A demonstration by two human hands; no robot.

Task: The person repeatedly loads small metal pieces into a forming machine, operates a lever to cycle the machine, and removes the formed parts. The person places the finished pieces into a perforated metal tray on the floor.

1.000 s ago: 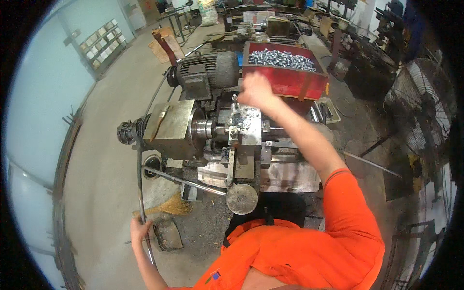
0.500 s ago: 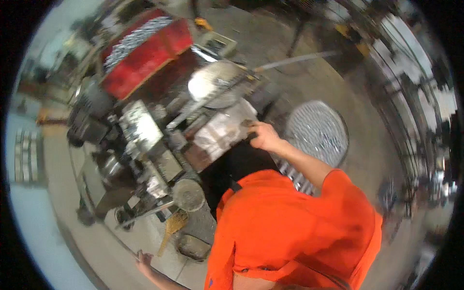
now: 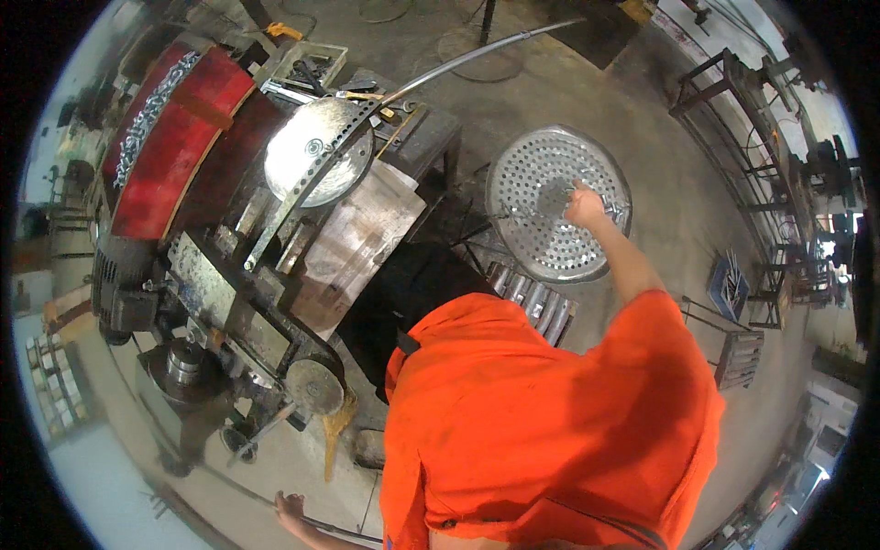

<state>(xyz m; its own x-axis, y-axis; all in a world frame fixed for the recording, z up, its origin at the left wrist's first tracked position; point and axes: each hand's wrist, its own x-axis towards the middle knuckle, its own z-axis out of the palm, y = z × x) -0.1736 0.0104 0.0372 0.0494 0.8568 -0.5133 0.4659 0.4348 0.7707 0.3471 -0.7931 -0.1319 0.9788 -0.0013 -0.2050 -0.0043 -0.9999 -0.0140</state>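
Note:
My right hand (image 3: 584,207) is over a wide round metal tray or plate (image 3: 513,246) covered in rings of dark round spots; whether these are holes or small parts is unclear. Its fingers are drawn together near the centre; anything between them is too small to name. Far down at the left, my left hand (image 3: 290,506) has its fingers curled at a long thin rod (image 3: 240,486), which it seems to grip. Before me stands a machine with a shiny round disc (image 3: 298,151), crossed by a long metal lever bar (image 3: 316,174) with a row of holes.
A red bin (image 3: 170,197) full of small shiny metal pieces stands far left. Brown sheeting (image 3: 357,240) covers a surface by the machine. Metal cylinders (image 3: 541,302) lie in a row below the tray. A brush (image 3: 335,435) hangs beside a round wheel (image 3: 314,386). Metal racks line the right.
My right hand has moved right, from the edge of the covered surface by the machine to over the round metal tray. My view has swung to the right. The left hand stays at the rod.

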